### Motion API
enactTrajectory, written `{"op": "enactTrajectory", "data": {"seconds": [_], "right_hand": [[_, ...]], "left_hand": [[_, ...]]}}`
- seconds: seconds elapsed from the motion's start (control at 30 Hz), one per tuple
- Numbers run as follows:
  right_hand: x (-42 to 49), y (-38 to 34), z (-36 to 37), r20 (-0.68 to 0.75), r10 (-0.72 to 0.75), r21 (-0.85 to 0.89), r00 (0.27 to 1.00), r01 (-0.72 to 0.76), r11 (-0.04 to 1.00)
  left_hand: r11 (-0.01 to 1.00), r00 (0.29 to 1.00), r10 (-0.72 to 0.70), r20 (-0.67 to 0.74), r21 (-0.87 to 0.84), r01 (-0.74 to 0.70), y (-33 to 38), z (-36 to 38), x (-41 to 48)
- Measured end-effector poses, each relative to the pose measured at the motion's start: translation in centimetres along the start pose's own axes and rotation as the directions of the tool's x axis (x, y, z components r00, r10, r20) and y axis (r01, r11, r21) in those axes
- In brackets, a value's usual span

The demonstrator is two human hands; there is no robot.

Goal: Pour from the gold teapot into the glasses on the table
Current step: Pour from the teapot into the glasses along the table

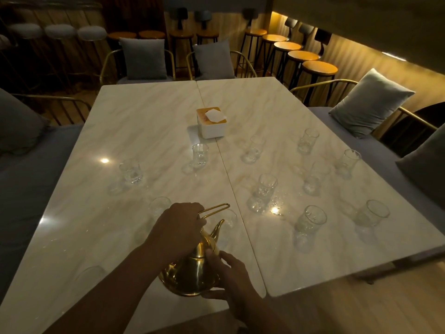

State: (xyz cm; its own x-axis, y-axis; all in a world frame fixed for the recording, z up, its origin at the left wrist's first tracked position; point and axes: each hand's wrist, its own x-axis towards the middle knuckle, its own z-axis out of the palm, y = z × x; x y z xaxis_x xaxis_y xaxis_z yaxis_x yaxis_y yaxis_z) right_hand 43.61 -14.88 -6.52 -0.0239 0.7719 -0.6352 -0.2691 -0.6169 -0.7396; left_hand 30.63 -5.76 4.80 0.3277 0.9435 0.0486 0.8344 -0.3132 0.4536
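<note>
a: head view first, where is the gold teapot (192, 273)?

b: low in the picture, near the front edge of the marble worktop (144, 121), just left of the seam where its two slabs meet. whether its base touches the worktop i cannot tell.

a: and the hands?

b: the left hand (179, 227) is closed around the wire handle (214, 209) above the pot, a firm grip. the right hand (231, 273) lies against the pot's right flank, thumb under the base and fingers spread on the body; it steadies the pot more than it clasps it.

a: which way does the spout (218, 229) point?

b: up and away from the person, toward the far side.

a: the glasses?

b: clear glasses stand all over the worktop. one glass (159, 207) is just left of the left hand, and another glass (228, 219) shows just beyond the spout, partly hidden by it. further left stands a glass (131, 171), and a glass near the middle (199, 154) stands by the seam. on the right slab there are seven more, the nearest of them a glass (310, 220) to the right of the pot. how full any of them is i cannot tell in this dim light.

a: anything else?

b: a white tissue box (213, 121) with a tan lid sits on the seam further back. chairs with grey cushions (144, 57) ring the worktop, and wooden stools (319, 68) line the far wall.
</note>
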Motion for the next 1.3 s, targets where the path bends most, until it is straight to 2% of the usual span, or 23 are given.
{"op": "enactTrajectory", "data": {"seconds": [0.33,1.3], "right_hand": [[0.2,-0.1,0.4,-0.046,-0.032,0.012,0.998,0.033,0.999],[0.1,0.8,1.7,-0.040,-0.041,0.007,0.998,0.042,0.999]], "left_hand": [[1.000,1.000,0.024,-0.018,0.007,-0.024,-0.4,-0.2,0.3],[0.996,0.994,0.091,-0.052,-0.005,-0.091,-1.4,-1.1,-0.2]]}}
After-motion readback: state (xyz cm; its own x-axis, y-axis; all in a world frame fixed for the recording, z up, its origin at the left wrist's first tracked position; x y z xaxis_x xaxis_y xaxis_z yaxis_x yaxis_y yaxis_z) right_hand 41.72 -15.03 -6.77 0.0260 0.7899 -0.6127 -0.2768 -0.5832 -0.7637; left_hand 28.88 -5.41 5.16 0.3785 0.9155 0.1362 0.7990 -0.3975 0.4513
